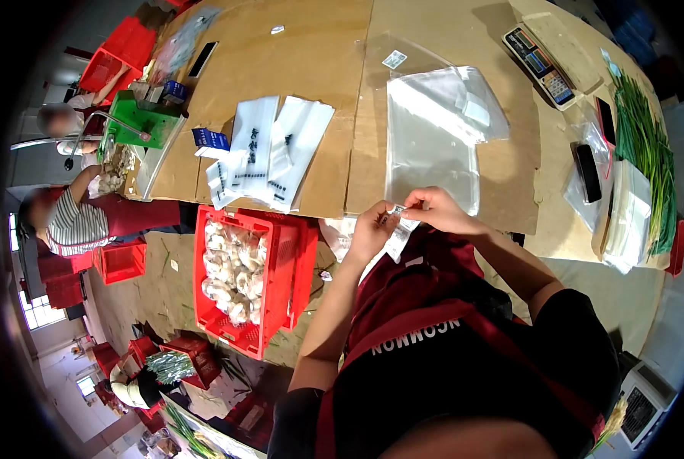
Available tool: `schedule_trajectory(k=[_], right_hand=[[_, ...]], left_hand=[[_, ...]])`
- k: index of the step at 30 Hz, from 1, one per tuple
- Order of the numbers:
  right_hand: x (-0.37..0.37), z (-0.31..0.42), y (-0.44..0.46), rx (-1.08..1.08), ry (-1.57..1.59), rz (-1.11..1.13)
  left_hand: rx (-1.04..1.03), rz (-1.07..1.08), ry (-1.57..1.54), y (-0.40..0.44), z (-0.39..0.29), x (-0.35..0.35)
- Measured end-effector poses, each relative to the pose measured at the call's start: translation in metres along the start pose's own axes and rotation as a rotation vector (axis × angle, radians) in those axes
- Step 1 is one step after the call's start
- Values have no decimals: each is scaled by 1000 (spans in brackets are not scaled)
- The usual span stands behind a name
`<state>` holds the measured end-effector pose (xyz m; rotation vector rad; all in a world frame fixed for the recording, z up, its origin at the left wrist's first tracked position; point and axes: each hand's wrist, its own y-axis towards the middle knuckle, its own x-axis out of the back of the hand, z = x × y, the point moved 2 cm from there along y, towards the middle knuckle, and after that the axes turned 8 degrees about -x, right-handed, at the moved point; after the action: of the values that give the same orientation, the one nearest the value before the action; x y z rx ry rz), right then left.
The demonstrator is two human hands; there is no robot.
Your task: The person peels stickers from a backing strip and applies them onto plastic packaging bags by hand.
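At the table's near edge, both my hands pinch a white printed label strip [398, 243], whose lower end hangs over my dark red apron. My left hand [372, 231] is closed on its left side. From the right, my right hand [437, 209] grips the upper part with thumb and fingers together. Just beyond my hands lie clear plastic bags [431, 164] in a flat stack, with a small square label [394, 60] above them. To the left are white printed bags [251, 145], fanned out beside a blue box [210, 140].
A red crate [269, 264] of bagged garlic bulbs stands left of me, below the table edge. A scale [539, 65], a black phone [587, 173], a plastic bag pile [627, 214] and green stalks [638, 153] lie right. Co-workers stand at left, one in a striped top [78, 222].
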<state>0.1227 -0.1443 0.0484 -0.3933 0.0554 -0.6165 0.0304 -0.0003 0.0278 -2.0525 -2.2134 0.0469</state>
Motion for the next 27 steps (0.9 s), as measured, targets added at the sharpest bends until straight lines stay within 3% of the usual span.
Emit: schedule_trajectory(k=[9, 11, 12, 13, 15, 17, 18, 19, 20, 22, 24, 25, 26, 27], right_hand=[[0, -15, 2, 76, -46, -62], [14, -1, 2, 112, -79, -223], [24, -4, 10, 195, -158, -315], [35, -9, 17, 234, -276, -398], [59, -23, 28, 261, -390, -486], [78, -37, 33, 37, -1098, -585], [80, -36, 28, 32, -1101, -572], [85, -25, 26, 43, -1145, -733], [85, -15, 23, 57, -1180, -885], [68, -14, 18, 56, -1171, -764], [34, -32, 12, 321, -822, -325], [12, -19, 1, 267, -637, -75], [-14, -3, -10, 206, -451, 167], [-35, -2, -14, 384, -399, 241]], left_hand=[[44, -131, 239, -1, -8, -2], [108, -141, 251, -1, 0, 2], [117, -152, 167, -2, 5, 6], [155, -73, 341, -4, -2, 14], [121, -111, 316, -16, 9, 21], [124, -136, 353, -35, 41, 34], [156, -121, 419, -49, 50, 45], [168, -111, 591, -59, 35, 51], [190, -136, 572, -76, 54, 60], [245, -139, 497, -102, 69, 69], [71, -106, 159, -119, 83, 51], [26, -26, 303, -114, 61, 38], [-75, 102, 247, -104, 43, 24], [-130, 187, 242, -95, 22, 14]])
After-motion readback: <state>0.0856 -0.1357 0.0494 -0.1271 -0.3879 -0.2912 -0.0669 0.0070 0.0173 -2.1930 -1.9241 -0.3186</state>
